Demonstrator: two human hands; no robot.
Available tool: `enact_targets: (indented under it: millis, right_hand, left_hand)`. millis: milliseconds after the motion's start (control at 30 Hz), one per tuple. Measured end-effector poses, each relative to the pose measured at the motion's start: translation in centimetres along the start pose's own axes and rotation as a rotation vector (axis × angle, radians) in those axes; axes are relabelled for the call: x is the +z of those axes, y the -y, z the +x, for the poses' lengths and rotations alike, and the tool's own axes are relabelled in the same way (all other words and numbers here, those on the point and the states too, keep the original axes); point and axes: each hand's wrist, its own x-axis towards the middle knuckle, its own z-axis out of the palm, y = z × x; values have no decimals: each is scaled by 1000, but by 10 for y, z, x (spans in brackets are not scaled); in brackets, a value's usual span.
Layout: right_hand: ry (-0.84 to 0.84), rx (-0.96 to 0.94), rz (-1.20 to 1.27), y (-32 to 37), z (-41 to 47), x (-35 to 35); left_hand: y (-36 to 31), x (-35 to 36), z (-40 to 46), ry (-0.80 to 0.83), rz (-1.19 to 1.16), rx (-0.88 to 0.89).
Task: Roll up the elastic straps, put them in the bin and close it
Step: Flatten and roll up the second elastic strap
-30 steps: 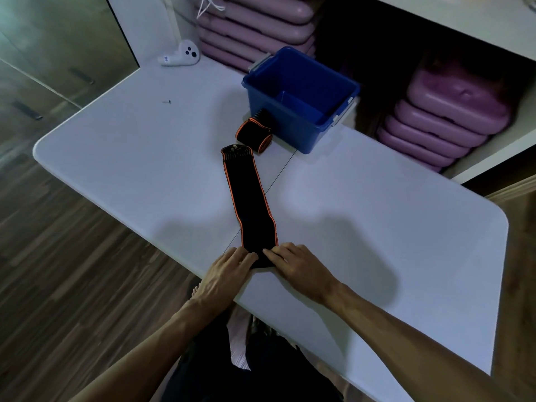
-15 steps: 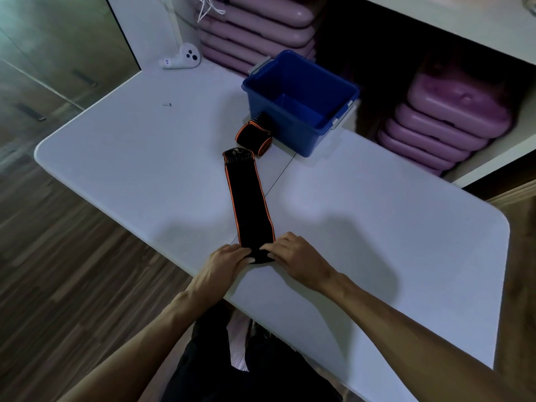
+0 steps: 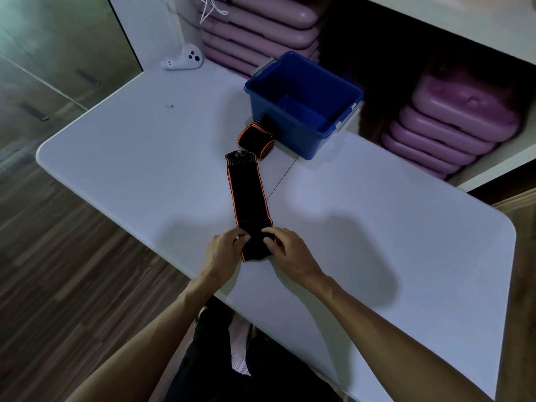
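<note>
Strap [image 3: 246, 195], flat black elastic edged orange, has its rolled near end pinched by left hand [image 3: 224, 252] and right hand [image 3: 287, 252].

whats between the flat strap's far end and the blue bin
The rolled strap lies there, resting on the table against the blue bin, just past the flat strap's far end. The head view shows it.

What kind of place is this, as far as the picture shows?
Probably a gym or fitness storeroom: stacks of purple step platforms fill the shelves behind a white folding table, and the hands roll an elastic strap beside a blue bin.
</note>
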Motion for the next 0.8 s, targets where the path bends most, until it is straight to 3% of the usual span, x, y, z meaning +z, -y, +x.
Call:
enact_targets:
  millis: [300,467,633,800]
  right_hand:
    - [-20,105,230,-1,-2,-9]
    - [103,86,269,-4,-27,-18]
    - [167,-90,9,-16,-40,-13]
    - [108,-369,-283,-21,-41,-4]
  left_hand:
    - [-4,-1,-5,41,-63,-9]
    - [4,-7,-35,188,-94,181]
    - [12,1,-55,117,335,572]
    - [16,6,-61,106,436,614]
